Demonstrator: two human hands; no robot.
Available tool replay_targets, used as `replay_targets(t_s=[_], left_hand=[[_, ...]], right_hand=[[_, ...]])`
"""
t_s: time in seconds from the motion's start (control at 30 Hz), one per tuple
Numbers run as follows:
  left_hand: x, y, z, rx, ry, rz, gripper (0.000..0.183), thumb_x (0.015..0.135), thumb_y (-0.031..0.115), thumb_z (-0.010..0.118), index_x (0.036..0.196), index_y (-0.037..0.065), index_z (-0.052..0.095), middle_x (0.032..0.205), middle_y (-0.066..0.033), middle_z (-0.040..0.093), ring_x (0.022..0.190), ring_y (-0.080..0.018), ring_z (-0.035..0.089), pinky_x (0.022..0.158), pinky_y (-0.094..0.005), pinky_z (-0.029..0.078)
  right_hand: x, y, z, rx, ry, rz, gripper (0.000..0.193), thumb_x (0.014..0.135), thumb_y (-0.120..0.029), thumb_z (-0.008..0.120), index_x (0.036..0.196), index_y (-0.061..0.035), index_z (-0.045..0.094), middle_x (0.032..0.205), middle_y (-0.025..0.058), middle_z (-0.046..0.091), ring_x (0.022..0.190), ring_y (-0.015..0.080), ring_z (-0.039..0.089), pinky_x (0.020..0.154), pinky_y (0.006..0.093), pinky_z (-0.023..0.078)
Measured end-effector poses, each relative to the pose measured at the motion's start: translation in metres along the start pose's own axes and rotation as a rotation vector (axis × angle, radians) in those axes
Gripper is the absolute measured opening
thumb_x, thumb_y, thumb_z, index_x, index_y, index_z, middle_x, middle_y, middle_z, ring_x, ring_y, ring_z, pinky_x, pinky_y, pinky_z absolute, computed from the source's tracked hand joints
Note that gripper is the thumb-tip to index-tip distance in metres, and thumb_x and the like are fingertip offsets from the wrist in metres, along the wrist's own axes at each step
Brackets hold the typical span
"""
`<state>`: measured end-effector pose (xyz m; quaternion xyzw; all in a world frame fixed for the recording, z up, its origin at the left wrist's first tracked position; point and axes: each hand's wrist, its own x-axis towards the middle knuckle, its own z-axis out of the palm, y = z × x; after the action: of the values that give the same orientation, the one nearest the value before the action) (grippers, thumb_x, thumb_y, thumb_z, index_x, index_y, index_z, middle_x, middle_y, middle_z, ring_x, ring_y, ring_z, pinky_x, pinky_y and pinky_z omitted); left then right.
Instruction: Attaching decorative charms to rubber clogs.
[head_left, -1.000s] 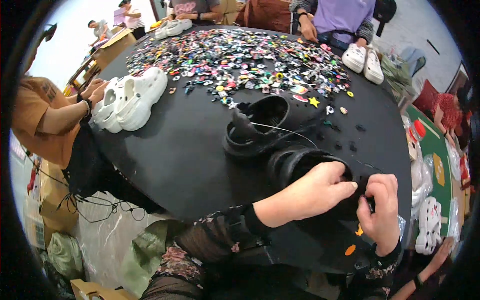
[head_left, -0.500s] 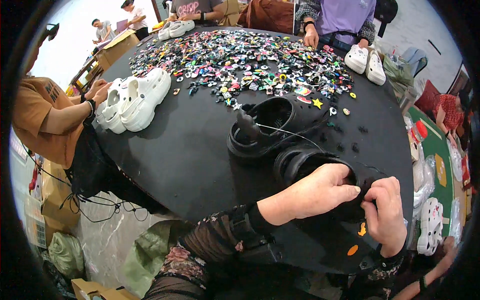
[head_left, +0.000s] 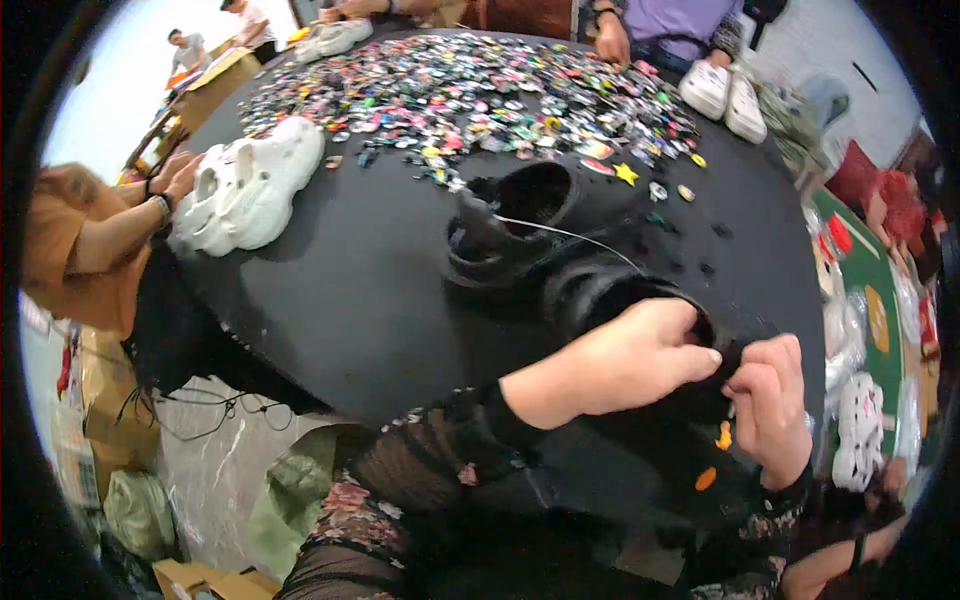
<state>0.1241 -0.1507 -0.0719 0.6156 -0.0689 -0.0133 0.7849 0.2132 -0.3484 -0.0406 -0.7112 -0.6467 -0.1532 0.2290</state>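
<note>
My left hand (head_left: 635, 355) is closed on the near black clog (head_left: 575, 300), its fingers down inside the foot opening and its thumb over the rim. At the toe end, my right hand (head_left: 768, 400) has its fingers pinched together against the shoe; whatever they hold is hidden. A second black clog (head_left: 600, 215) stands just beyond, and a thin pale cord (head_left: 570, 235) runs between the two. By my right hand lie two small orange shoe charms (head_left: 706, 479) on the black table.
A wide heap of colourful shoe charms (head_left: 480, 100) covers the table's far side, with a yellow star charm (head_left: 626, 174) at its near edge. White clogs (head_left: 255, 190) stand at left beside a co-worker's hands (head_left: 178, 178). Another white pair (head_left: 725, 100) sits far right.
The whole scene sits a little higher in the picture. Both my hands stay at the near black clog, with the right fingers shifting slightly. At left, the co-worker's white clogs have turned.
</note>
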Motion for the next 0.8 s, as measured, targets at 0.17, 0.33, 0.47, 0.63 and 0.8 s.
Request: replay_targets(t_s=[0.17,0.33,0.47,0.63,0.8], left_hand=[[-0.001,0.006,-0.008,-0.064,-0.081,-0.040,0.031,0.092,0.007,0.059,0.121,-0.003,0.056,0.102,0.0001,0.063,0.090,-0.0066,0.055,0.078,-0.0240,0.046],[-0.003,0.016,-0.002,-0.084,-0.088,-0.044,0.026,0.090,0.005,0.059,0.113,-0.007,0.057,0.100,-0.0050,0.063,0.091,-0.0089,0.057,0.081,-0.0258,0.048],[-0.006,0.013,-0.003,-0.101,-0.051,-0.044,0.026,0.092,0.007,0.060,0.115,-0.007,0.056,0.101,-0.0048,0.063,0.091,-0.0084,0.056,0.081,-0.0256,0.048],[-0.003,0.003,-0.007,0.058,-0.051,0.017,0.023,0.093,0.010,0.061,0.108,-0.007,0.057,0.089,0.0006,0.058,0.079,-0.0058,0.049,0.069,-0.0233,0.044],[-0.002,0.006,-0.005,0.071,-0.035,0.026,0.016,0.093,0.008,0.059,0.104,-0.004,0.058,0.089,0.0013,0.058,0.080,-0.0053,0.050,0.069,-0.0228,0.044]], right_hand=[[0.003,-0.008,-0.004,-0.055,-0.033,0.046,0.032,0.065,0.001,0.070,0.094,-0.0035,0.057,0.092,0.0122,0.054,0.084,0.0319,0.052,0.076,0.0405,0.042],[0.005,-0.016,-0.016,-0.097,-0.085,0.084,0.029,0.067,-0.002,0.068,0.094,-0.0037,0.056,0.093,0.0111,0.053,0.085,0.0306,0.052,0.077,0.0396,0.043],[0.010,-0.015,-0.019,-0.150,-0.162,0.011,0.019,0.072,-0.006,0.062,0.088,-0.0042,0.052,0.088,0.0100,0.049,0.084,0.0285,0.051,0.077,0.0383,0.044],[0.006,-0.010,-0.020,-0.169,-0.183,-0.047,0.017,0.071,-0.009,0.059,0.083,-0.0045,0.049,0.085,0.0097,0.047,0.082,0.0278,0.050,0.076,0.0374,0.044],[-0.001,-0.002,-0.010,-0.181,-0.128,-0.073,0.017,0.070,-0.008,0.059,0.083,-0.0044,0.049,0.085,0.0095,0.047,0.082,0.0279,0.050,0.075,0.0371,0.044]])
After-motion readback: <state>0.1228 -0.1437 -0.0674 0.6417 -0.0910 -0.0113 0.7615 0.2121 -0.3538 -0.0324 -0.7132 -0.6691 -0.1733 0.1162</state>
